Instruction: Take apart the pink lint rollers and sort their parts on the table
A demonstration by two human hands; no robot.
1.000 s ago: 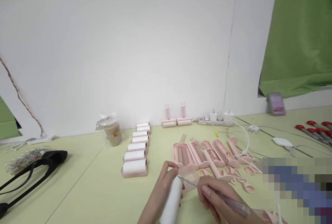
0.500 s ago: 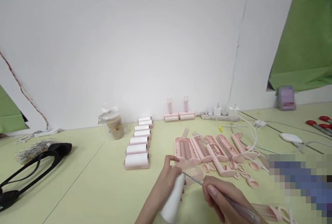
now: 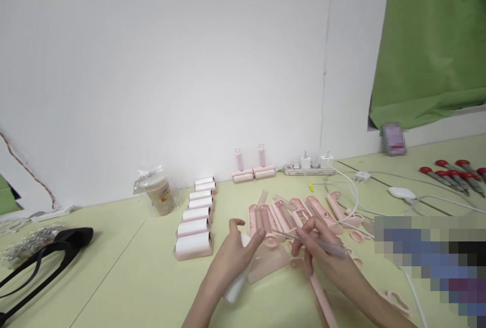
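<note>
My left hand [image 3: 231, 254] is closed round a white paper roll [image 3: 236, 287] that sticks out below the palm toward me. My right hand [image 3: 322, 252] pinches a thin clear rod [image 3: 304, 238] whose tip reaches toward the left hand. Both hands hover over a pink plastic holder [image 3: 269, 262] lying on the pale green table [image 3: 125, 282]. Just beyond the hands lies a row of open pink roller housings [image 3: 292, 214]. A long pink handle [image 3: 322, 300] runs under my right wrist.
A line of white rolls in pink cradles [image 3: 195, 216] lies to the left. Two assembled pink rollers [image 3: 252, 171] stand at the wall beside a power strip [image 3: 306, 168] with white cables. A wrapped cup [image 3: 157, 194], a black strap [image 3: 41, 262] and red-handled screwdrivers [image 3: 451, 173] lie further out.
Both hands have moved forward, away from me, to above the pink holder. The roll is now tilted more and largely hidden under my left hand. The view has shifted slightly.
</note>
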